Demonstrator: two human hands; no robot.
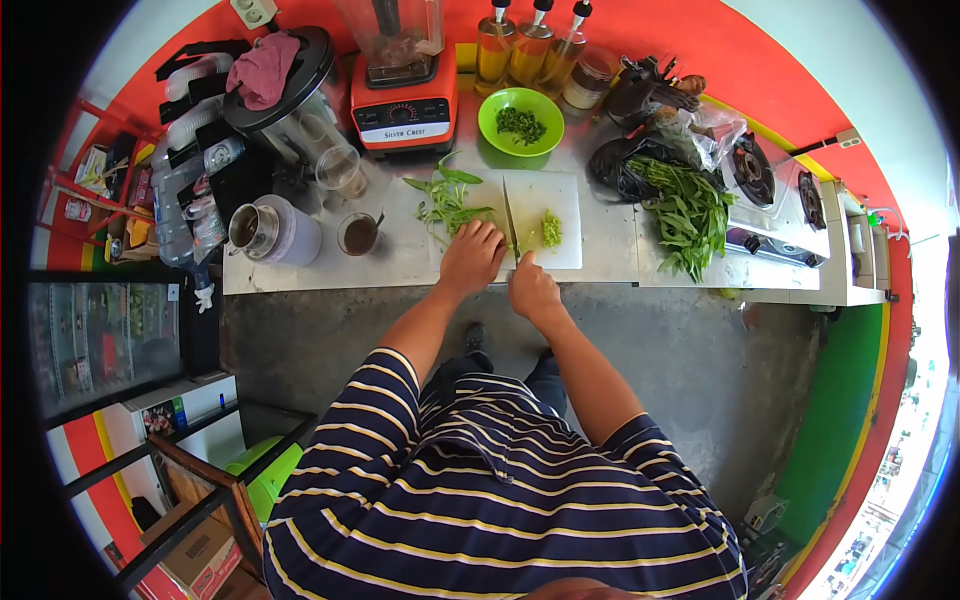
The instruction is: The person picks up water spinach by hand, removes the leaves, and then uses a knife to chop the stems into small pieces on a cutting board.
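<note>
My right hand (534,290) is closed around the handle of a kitchen knife (510,215), whose blade lies across a white cutting board (567,195) and points away from me. Just left of the blade, my left hand (473,257) presses down with bent fingers on a bunch of leafy greens (450,205). Part of that bunch is hidden under the hand, and its leaves spread past the board's left edge. To the right of the knife sits a small heap of chopped green pieces (551,229). Behind the board, a lime-green bowl (553,118) holds dark chopped greens (522,125).
A red blender (404,105) and oil bottles (496,50) line the back wall. On the left stand a cup of dark liquid (358,235) and a metal-topped jug (290,230). More leafy greens (690,215) spill from a black bag at right, near a gas stove (770,190).
</note>
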